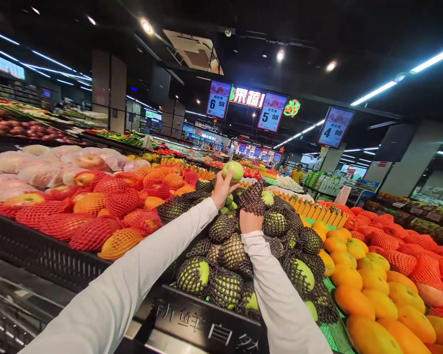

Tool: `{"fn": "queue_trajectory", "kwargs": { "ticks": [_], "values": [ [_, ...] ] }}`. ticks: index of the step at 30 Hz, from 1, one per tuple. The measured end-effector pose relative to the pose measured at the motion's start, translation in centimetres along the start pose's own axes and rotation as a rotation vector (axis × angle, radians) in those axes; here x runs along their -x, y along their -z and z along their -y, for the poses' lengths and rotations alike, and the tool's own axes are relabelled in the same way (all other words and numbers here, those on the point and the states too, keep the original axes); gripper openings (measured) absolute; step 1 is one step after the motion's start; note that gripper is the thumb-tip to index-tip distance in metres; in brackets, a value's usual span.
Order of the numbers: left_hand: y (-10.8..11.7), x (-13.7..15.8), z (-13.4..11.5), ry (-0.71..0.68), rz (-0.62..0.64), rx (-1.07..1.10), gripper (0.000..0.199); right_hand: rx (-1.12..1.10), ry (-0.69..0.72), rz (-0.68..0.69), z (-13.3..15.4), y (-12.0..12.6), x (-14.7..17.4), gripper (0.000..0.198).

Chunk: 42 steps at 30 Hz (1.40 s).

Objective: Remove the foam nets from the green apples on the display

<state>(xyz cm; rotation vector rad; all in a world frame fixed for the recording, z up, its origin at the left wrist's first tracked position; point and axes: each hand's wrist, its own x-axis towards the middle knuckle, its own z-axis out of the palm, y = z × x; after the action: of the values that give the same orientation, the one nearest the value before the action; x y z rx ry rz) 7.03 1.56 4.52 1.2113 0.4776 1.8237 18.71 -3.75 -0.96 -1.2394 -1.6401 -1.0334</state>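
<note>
A bare green apple [233, 171] is in my left hand [222, 191], with the fingers closed around it above the display. To the right, my right hand [251, 221] has a black foam net [253, 197] at its fingers; the net hides most of them. Both hands are over a heap of green apples in black foam nets [225, 286]. Several bare green apples [229, 200] lie between and behind my hands. Another green apple [268, 197] shows just right of the net.
Red-netted apples [121, 201] fill a black crate [51, 258] on the left. Oranges [354, 295] and red-netted fruit [402, 255] lie on the right. A low yellow fence [321, 212] edges the back right. Price signs [273, 112] hang overhead. A person in yellow [297, 174] is far off.
</note>
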Motion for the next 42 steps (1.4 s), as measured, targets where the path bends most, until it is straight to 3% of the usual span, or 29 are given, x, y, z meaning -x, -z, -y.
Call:
{"fn": "queue_trajectory", "kwargs": {
  "ticks": [2, 4, 8, 14, 19, 25, 29, 36, 39, 42],
  "values": [
    [-1.0, 1.6, -0.7, 0.182, 0.063, 0.270, 0.047, -0.014, -0.012, -0.024, 0.1, 0.0, -0.1, 0.039],
    [-1.2, 3.2, -0.8, 0.249, 0.102, 0.361, 0.045, -0.030, -0.013, -0.009, 0.2, 0.1, 0.0, 0.034],
    [-0.6, 4.6, -0.3, 0.323, 0.140, 0.318, 0.047, -0.034, -0.005, -0.013, 0.4, 0.4, 0.1, 0.030],
    [0.3, 4.0, -0.4, 0.442, 0.171, 0.244, 0.041, -0.085, 0.003, -0.058, 0.5, 1.1, -0.1, 0.029],
    [0.1, 4.1, -0.4, 0.377, 0.201, 0.289, 0.034, -0.130, -0.061, 0.000, 0.6, 1.7, -0.3, 0.029],
    [0.4, 4.4, -0.7, 0.383, 0.218, 0.298, 0.034, -0.129, 0.029, 0.015, 0.4, 1.6, -0.3, 0.037],
    [0.9, 4.2, -0.6, 0.341, 0.241, 0.179, 0.030, -0.130, 0.017, -0.014, 0.4, 1.4, -0.2, 0.038],
    [0.7, 5.0, -1.4, 0.177, 0.425, -0.050, 0.044, -0.128, -0.071, -0.069, 0.5, 1.3, -0.3, 0.039],
    [0.4, 5.4, -1.5, 0.179, 0.407, -0.050, 0.053, -0.121, -0.039, -0.079, 0.5, 1.4, -0.4, 0.036],
    [0.3, 5.2, -1.0, 0.204, 0.327, 0.042, 0.045, -0.090, -0.038, -0.033, 0.6, 1.7, -0.5, 0.035]
  ]
}}
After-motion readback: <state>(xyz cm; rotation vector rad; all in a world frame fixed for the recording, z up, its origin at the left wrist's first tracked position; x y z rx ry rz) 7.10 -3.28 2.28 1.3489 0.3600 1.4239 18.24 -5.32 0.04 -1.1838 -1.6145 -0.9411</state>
